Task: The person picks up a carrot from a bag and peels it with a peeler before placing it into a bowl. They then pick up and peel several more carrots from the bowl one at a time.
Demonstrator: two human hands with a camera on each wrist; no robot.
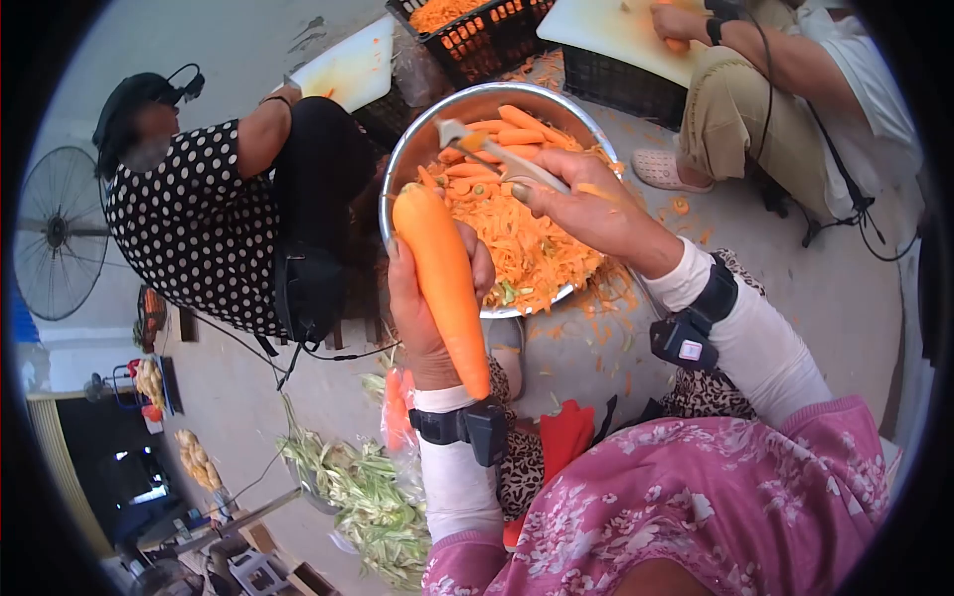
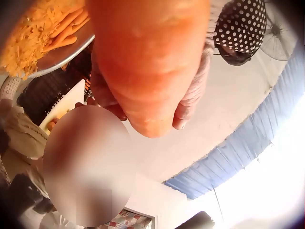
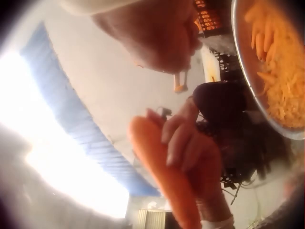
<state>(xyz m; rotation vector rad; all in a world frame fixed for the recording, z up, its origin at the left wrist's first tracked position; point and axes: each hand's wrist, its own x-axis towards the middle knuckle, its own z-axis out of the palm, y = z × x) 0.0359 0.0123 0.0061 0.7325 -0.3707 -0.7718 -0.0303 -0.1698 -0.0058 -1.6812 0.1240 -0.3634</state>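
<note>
In the head view my left hand (image 1: 419, 343) grips a large orange carrot (image 1: 437, 278), thumb on one side and fingers on the other. The carrot's blunt, thick end points up toward the bowl and its thin tip lies over the wrist. My right hand (image 1: 596, 214) holds a peeler (image 1: 532, 171) by its pale handle, its head apart from the carrot. Beneath both hands stands a wide metal bowl (image 1: 395, 164), with whole carrots (image 1: 527, 124) at the far side and a heap of orange peelings (image 1: 517, 243) nearer me. The right wrist view shows the carrot (image 3: 159, 164) from the side.
A person in a polka-dot top (image 1: 199, 223) sits at the left, another in beige trousers (image 1: 730, 114) at the right. Beyond the bowl are a black crate (image 1: 487, 45) and white cutting boards (image 1: 348, 70). A pale green leafy pile (image 1: 373, 517) lies lower left.
</note>
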